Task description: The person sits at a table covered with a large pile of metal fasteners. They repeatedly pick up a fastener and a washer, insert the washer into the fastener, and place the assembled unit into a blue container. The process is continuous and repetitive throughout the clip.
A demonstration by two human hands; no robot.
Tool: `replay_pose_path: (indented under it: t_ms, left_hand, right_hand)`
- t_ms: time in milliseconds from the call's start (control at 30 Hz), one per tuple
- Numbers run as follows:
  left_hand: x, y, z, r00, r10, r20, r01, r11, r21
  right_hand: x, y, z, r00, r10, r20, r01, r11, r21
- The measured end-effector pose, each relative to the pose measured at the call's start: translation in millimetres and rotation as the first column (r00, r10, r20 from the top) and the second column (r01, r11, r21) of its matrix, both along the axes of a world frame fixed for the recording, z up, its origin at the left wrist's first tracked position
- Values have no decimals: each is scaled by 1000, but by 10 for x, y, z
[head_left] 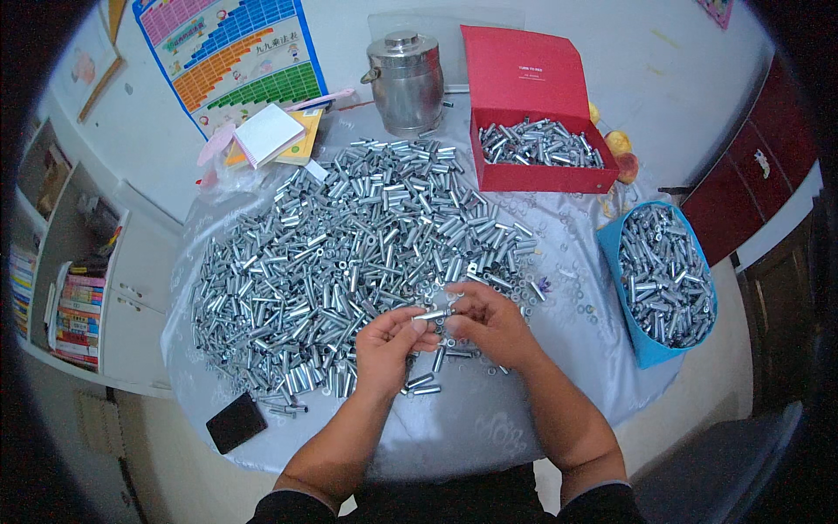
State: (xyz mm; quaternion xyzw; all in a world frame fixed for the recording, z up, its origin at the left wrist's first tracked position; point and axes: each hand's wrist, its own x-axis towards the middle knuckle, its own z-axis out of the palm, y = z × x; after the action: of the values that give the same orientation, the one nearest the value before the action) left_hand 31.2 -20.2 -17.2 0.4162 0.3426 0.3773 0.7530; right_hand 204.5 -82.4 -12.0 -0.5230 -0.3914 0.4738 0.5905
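Between my two hands is a silver expansion bolt (431,314), lying nearly level above the front of a big pile. My left hand (384,349) pinches its left end with thumb and fingers. At the other end, my right hand (494,325) has its thumb and fingertips closed on the bolt. The fingertips partly cover it. Beyond and to the left spreads the heap of loose metal sleeves (305,262). Several sleeves (424,384) lie on the cloth just below my hands. Small washers (583,301) are scattered to the right.
An open red box (546,179) of metal parts stands at the back right. A blue bin (650,349) at the right holds more. Behind the pile are a steel canister (406,83) and a notepad (269,135). A dark phone (236,424) lies near the front left edge.
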Motion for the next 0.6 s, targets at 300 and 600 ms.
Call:
replay_pose_path:
  t_ms: [300,600]
  left_hand:
    - [11,-29,-30,999,-43,-6,43,999,26]
    - [6,-72,-58,999,-39,-21,41,992,119]
  right_hand:
    - [13,-23,-54,974,18,228,-34,997,67]
    - [37,-21,-48,998,63,-4,-63,998,4]
